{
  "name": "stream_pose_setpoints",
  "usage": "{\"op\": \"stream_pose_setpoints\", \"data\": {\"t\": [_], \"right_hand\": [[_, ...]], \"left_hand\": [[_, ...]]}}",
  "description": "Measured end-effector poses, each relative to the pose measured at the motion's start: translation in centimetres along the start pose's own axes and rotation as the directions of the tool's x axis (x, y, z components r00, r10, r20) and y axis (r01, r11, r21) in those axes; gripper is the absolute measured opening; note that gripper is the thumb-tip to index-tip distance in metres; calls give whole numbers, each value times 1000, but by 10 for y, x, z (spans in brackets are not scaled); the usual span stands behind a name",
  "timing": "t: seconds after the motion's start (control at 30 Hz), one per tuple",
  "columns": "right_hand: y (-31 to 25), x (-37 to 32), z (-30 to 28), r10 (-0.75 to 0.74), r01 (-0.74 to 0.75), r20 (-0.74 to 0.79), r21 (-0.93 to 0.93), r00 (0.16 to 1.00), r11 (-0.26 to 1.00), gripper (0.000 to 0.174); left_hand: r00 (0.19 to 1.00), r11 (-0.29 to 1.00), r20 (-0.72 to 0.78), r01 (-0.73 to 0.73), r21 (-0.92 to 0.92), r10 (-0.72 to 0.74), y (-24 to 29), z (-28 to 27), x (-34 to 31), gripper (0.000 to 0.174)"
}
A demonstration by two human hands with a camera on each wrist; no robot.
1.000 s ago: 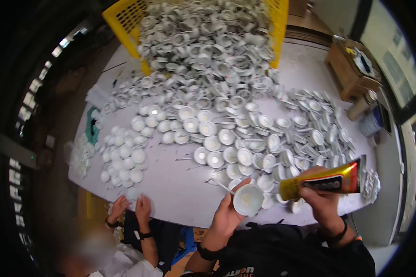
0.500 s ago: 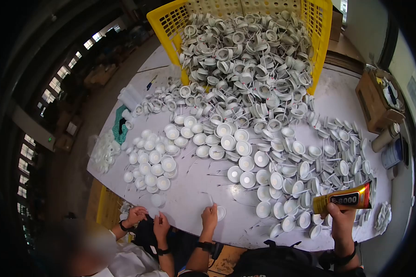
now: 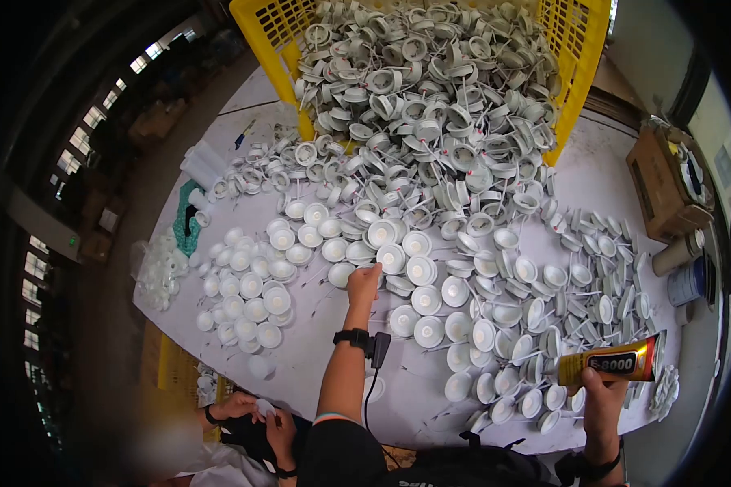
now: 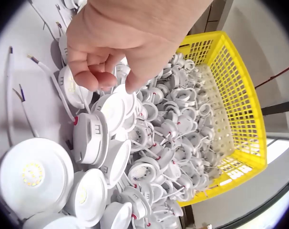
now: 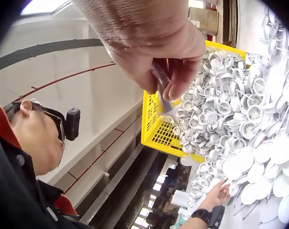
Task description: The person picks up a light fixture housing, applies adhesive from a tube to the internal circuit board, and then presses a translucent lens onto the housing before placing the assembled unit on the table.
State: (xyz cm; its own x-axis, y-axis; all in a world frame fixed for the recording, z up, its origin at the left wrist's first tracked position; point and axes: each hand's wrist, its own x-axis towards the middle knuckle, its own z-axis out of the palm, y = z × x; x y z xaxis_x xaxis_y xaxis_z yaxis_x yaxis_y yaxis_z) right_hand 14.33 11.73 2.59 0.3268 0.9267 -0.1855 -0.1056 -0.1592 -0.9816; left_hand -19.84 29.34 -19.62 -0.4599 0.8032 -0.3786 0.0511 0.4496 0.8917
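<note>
My left hand reaches over the rows of white downlights on the table, its fingers bent and the thumb apart. In the left wrist view, the fingertips are right at the rims of a cluster of white downlights, with a gap between thumb and fingers. Trailing wires and yellow LED dots show on several of them. My right hand grips a yellow, black and red glue tube marked E-8000, raised over the right side. Partly behind my left forearm lies a single white downlight.
A yellow crate spills white lamp housings onto the table. Another person's hands hold a small translucent disc at lower left. A bag of clear parts lies left; a cardboard box and blue can stand right.
My left hand held a downlight near the tube, then was at the table's front beside it; now it has left it there and reached forward. The right hand with the glue tube moved right.
</note>
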Motion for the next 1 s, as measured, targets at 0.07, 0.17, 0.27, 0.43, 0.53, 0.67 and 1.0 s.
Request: {"op": "stream_pose_setpoints", "data": {"t": [0.07,0.17,0.27,0.43,0.53,0.67,1.0], "right_hand": [[4,5,-3,20,-20,-6,-2,1000,1000,31],[6,9,-7,38,-38,-16,-4,999,999,31],[5,11,-3,0,-1,-26,-25,1000,1000,30],[4,7,-14,30,-30,7,30,1000,999,30],[1,1,-20,-5,3,30,62,1000,998,30],[-1,-10,-31,-25,19,56,98,998,995,33],[-27,-34,-48,-99,55,295,152,950,987,25]], "left_hand": [[998,950,46,37,309,-53,10,8,10,41],[997,905,-44,-36,423,61,-9,20,29,36],[986,855,-88,-79,512,144,-9,20,31,32],[967,908,-205,-52,416,149,17,12,3,26],[1000,993,-21,1,-118,-4,22,3,-28,26],[849,651,529,403,-643,-4,46,-8,-124,33],[519,570,817,602,-559,252,66,27,-314,55]]}}
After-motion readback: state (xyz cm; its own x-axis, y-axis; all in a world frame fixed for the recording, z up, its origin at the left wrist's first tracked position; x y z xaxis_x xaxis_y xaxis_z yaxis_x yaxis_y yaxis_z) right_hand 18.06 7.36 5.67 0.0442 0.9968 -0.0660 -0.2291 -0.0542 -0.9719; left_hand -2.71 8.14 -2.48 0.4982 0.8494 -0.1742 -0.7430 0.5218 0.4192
